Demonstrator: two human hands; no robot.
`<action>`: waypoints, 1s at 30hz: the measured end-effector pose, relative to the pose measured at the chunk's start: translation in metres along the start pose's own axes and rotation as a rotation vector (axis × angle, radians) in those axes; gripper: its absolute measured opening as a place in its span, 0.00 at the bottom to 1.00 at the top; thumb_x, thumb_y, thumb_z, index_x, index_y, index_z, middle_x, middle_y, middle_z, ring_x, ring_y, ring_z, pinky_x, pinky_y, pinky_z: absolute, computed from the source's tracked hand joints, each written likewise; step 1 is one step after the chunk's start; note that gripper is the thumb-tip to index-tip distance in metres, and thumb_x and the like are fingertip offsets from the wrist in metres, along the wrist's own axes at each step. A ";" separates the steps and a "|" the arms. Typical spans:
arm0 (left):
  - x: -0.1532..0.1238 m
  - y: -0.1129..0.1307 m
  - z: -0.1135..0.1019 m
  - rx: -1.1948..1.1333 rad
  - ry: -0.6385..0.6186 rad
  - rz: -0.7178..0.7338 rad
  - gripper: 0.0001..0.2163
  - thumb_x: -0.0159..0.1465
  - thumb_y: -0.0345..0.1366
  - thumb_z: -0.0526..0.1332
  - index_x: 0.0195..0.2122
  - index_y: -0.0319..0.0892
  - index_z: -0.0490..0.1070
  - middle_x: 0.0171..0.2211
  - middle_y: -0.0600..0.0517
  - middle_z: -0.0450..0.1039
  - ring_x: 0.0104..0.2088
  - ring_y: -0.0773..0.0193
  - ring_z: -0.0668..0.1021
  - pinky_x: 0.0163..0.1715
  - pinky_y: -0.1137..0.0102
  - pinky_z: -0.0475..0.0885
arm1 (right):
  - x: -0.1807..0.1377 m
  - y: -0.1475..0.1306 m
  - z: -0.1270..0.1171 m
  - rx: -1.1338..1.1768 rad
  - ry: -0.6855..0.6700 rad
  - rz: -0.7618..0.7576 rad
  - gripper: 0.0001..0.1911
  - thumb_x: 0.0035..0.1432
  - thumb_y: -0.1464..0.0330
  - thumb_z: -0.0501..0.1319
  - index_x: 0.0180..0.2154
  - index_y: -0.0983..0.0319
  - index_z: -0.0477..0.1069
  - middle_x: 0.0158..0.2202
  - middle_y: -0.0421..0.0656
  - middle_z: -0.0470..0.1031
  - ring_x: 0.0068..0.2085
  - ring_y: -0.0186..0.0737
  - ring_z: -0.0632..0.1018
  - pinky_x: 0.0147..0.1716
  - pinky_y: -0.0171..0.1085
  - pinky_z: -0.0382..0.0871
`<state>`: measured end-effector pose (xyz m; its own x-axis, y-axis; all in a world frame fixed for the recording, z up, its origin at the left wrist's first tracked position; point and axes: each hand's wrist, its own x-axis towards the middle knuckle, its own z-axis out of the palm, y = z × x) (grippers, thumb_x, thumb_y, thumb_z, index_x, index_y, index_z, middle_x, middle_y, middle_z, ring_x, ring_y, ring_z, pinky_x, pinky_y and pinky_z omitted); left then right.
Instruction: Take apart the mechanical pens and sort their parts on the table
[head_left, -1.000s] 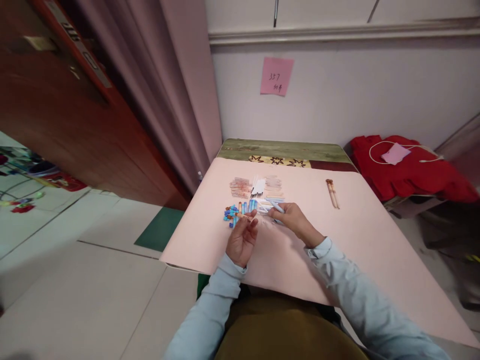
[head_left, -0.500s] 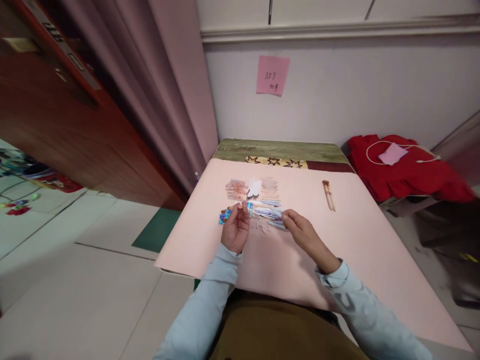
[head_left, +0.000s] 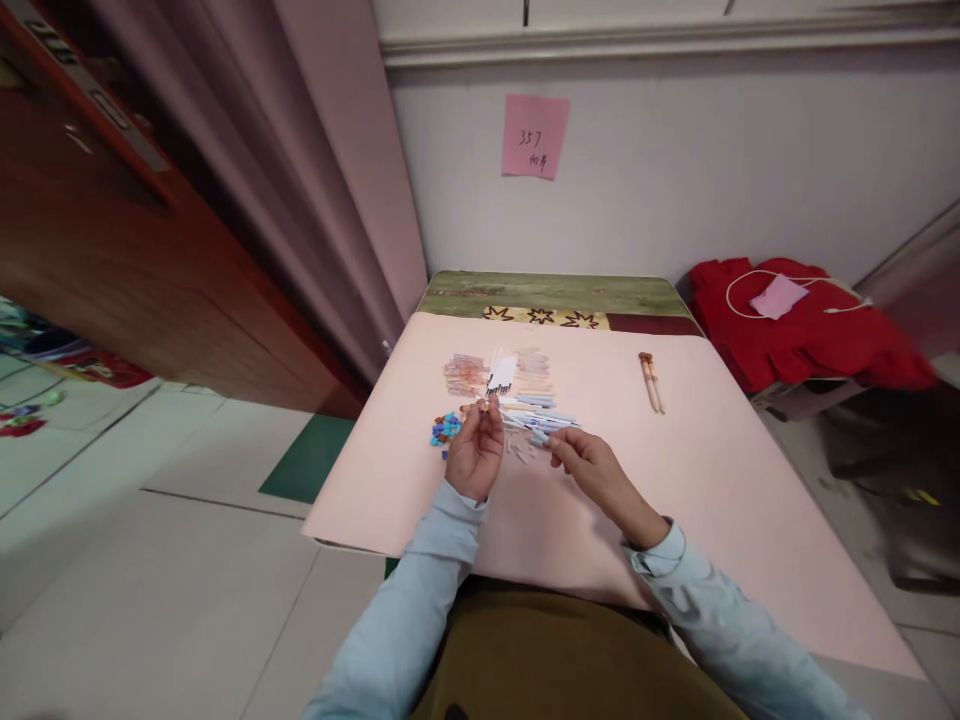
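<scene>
My left hand [head_left: 474,453] is raised above the pink table cover [head_left: 705,470], fingers pinched on a small orange-brown piece at its tips. My right hand [head_left: 589,465] sits just right of it, fingers closed on a light blue pen [head_left: 551,428] that points left toward the left hand. Beyond the hands lie a row of pen parts [head_left: 517,385] and, left of my left hand, a small heap of blue caps [head_left: 445,429].
Two brown pens [head_left: 649,380] lie apart at the right of the cover. A pink note [head_left: 534,136] hangs on the wall. Red cloth [head_left: 795,320] with a white cable lies right of the table. A curtain and wooden door stand at left.
My left hand rose from the blue caps with a small piece pinched. My right hand drew the blue pen slightly nearer. The view shifted a little.
</scene>
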<state>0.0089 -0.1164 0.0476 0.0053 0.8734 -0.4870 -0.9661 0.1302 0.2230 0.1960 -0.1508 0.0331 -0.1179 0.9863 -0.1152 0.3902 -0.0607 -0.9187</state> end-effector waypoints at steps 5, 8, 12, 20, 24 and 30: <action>-0.004 -0.002 0.002 0.002 -0.005 -0.021 0.11 0.72 0.25 0.51 0.38 0.35 0.73 0.34 0.46 0.80 0.41 0.66 0.83 0.38 0.78 0.81 | 0.001 0.001 0.003 0.015 -0.006 0.004 0.19 0.63 0.55 0.56 0.26 0.60 0.70 0.23 0.38 0.70 0.25 0.35 0.68 0.28 0.34 0.61; -0.005 -0.005 0.001 0.001 -0.008 -0.032 0.11 0.71 0.25 0.51 0.37 0.34 0.73 0.34 0.46 0.80 0.40 0.67 0.83 0.38 0.78 0.80 | 0.002 0.001 0.006 0.067 -0.010 0.008 0.19 0.62 0.54 0.56 0.26 0.60 0.70 0.24 0.38 0.71 0.25 0.34 0.68 0.28 0.34 0.62; -0.005 -0.007 -0.001 0.009 -0.008 -0.028 0.11 0.71 0.25 0.51 0.38 0.35 0.74 0.36 0.46 0.80 0.40 0.67 0.83 0.38 0.77 0.81 | 0.003 0.000 0.010 0.169 -0.015 0.041 0.20 0.60 0.52 0.58 0.26 0.60 0.70 0.25 0.40 0.72 0.26 0.34 0.68 0.28 0.34 0.62; -0.009 -0.012 -0.003 0.044 -0.006 -0.024 0.11 0.70 0.24 0.52 0.36 0.35 0.74 0.34 0.47 0.80 0.40 0.67 0.83 0.39 0.77 0.80 | -0.002 -0.002 0.015 0.317 -0.022 0.083 0.21 0.55 0.49 0.62 0.29 0.61 0.70 0.26 0.40 0.73 0.26 0.33 0.67 0.27 0.34 0.61; -0.012 -0.020 -0.004 0.068 -0.031 -0.051 0.10 0.69 0.23 0.53 0.40 0.34 0.74 0.38 0.45 0.81 0.42 0.66 0.83 0.41 0.76 0.80 | -0.004 -0.005 0.016 0.394 0.015 0.080 0.21 0.51 0.50 0.66 0.32 0.61 0.72 0.27 0.41 0.74 0.28 0.34 0.69 0.29 0.35 0.63; -0.016 -0.024 -0.005 0.125 -0.026 -0.100 0.09 0.69 0.25 0.55 0.45 0.35 0.74 0.39 0.44 0.81 0.33 0.68 0.83 0.35 0.76 0.80 | -0.007 -0.005 0.014 0.546 0.114 0.044 0.20 0.50 0.52 0.69 0.36 0.61 0.75 0.31 0.41 0.76 0.30 0.36 0.73 0.34 0.36 0.68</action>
<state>0.0309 -0.1355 0.0460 0.1083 0.8650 -0.4900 -0.9207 0.2732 0.2787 0.1820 -0.1598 0.0331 -0.0012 0.9895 -0.1444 -0.1405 -0.1432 -0.9797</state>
